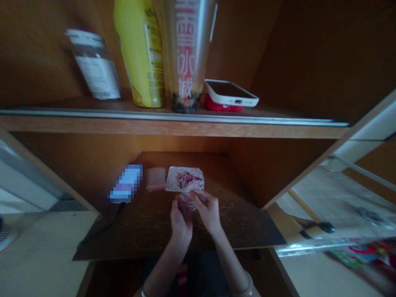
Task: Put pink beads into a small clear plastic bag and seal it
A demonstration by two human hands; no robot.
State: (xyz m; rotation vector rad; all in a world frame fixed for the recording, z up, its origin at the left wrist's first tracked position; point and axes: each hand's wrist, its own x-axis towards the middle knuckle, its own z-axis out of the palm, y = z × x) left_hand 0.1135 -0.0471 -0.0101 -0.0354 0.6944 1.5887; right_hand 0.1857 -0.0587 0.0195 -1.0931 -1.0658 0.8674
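Note:
Both of my hands meet over the dark wooden desk (148,231), just in front of a clear plastic bag (185,179) holding small pink and dark pieces. My left hand (181,220) is closed on a small clear plastic packet (187,202) held between the two hands. My right hand (208,208) pinches the same packet at its top edge, right beside the bigger bag. A small stack of pinkish clear bags (155,178) lies to the left of the bag.
A blurred-out flat item (126,183) with a cable lies at the desk's left. On the shelf (173,117) above stand a jar (94,64), a yellow bottle (140,53), a drink cup (187,53) and a white phone (230,94).

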